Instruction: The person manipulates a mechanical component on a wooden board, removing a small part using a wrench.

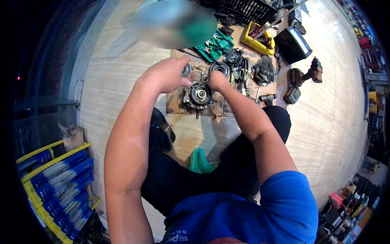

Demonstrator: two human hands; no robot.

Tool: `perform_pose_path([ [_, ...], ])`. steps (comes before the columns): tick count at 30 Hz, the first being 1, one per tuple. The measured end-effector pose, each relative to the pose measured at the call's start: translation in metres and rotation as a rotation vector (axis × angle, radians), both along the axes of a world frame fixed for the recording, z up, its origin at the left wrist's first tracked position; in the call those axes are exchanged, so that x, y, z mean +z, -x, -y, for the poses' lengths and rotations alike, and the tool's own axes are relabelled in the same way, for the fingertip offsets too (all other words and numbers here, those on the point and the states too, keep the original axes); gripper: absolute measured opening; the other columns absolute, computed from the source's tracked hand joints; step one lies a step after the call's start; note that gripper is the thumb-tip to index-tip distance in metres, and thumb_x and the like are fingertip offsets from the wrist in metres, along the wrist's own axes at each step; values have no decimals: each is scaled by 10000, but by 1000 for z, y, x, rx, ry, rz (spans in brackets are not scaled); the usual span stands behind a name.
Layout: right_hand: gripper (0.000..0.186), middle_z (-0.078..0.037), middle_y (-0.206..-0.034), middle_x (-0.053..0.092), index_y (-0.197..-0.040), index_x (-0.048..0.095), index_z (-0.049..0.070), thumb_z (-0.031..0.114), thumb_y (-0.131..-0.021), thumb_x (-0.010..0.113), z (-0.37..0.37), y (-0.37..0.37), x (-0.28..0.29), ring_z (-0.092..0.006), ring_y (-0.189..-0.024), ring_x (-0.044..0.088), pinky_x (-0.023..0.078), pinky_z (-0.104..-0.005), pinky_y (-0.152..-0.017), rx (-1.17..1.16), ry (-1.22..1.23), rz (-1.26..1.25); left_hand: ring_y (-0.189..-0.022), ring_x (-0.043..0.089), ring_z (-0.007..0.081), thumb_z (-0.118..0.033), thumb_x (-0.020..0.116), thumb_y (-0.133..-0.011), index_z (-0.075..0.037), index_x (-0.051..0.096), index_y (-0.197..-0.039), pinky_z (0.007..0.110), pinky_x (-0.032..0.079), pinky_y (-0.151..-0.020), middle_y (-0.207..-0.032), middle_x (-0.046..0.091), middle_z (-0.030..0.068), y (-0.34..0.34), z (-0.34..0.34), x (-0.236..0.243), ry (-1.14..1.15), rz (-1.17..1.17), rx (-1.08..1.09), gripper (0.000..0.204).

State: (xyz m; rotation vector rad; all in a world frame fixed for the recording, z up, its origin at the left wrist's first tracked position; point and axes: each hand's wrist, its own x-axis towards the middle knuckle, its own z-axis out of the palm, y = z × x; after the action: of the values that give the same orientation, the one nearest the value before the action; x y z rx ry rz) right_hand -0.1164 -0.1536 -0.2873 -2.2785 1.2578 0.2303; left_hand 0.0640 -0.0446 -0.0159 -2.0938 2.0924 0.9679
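A round metal mechanical assembly (200, 94), with concentric rings at its centre, sits on stained cardboard (174, 106) on the floor in front of me. At its upper left is my left hand (168, 74), thumb and fingers apart, with a smaller ringed metal part (186, 71) showing between them. My right hand (218, 81) is closed at the assembly's upper right edge. Its fingertips point inward, and whatever they pinch is too small or hidden to name. Just beyond that hand lies a grooved round pulley-like part (219, 70).
A green tool roll (215, 46), a yellow tub (258, 38), dark gloves (264, 71) and a black box (294, 44) lie beyond. At right are a cordless power tool (313, 71) and a battery (292, 95). A yellow rack (61, 179) stands left. A blurred patch covers the top.
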Motion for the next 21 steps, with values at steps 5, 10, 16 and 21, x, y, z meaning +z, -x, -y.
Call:
perform_pose_path([
  [5, 252, -263, -1034, 677, -950, 707, -46, 121, -798, 593, -8, -3, 19, -383, -976, 670, 527, -455, -885, -14, -46, -30, -1275, 492, 381, -292, 776, -792, -29, 435, -1413, 410, 397, -1083, -1353, 528, 242, -1, -3, -1, -5, 1, 13, 756],
  [10, 249, -253, -980, 680, -878, 711, -29, 189, -770, 657, -1, 3, -1, -387, -946, 665, 533, -446, -864, 19, -19, -10, -1277, 491, 380, -297, 776, -791, -32, 439, -1409, 416, 399, -1081, -1356, 527, 239, 4, 0, 5, -20, 19, 4, 753],
  [16, 268, -242, -949, 684, -853, 714, -15, 233, -754, 694, -2, 3, -4, -389, -920, 662, 537, -446, -842, 26, 15, 23, -1179, 560, 379, -285, 787, -775, -16, 465, -1381, 426, 452, -1006, -1242, 595, 243, 1, -5, -3, 71, 23, -9, 737],
  [21, 274, -245, -945, 679, -857, 711, -14, 240, -754, 698, 0, 4, -9, -389, -932, 657, 529, -444, -862, 35, -3, 20, -1261, 504, 384, -290, 777, -787, -33, 455, -1397, 420, 411, -1067, -1344, 537, 241, 2, -2, 2, 0, 19, 1, 736],
])
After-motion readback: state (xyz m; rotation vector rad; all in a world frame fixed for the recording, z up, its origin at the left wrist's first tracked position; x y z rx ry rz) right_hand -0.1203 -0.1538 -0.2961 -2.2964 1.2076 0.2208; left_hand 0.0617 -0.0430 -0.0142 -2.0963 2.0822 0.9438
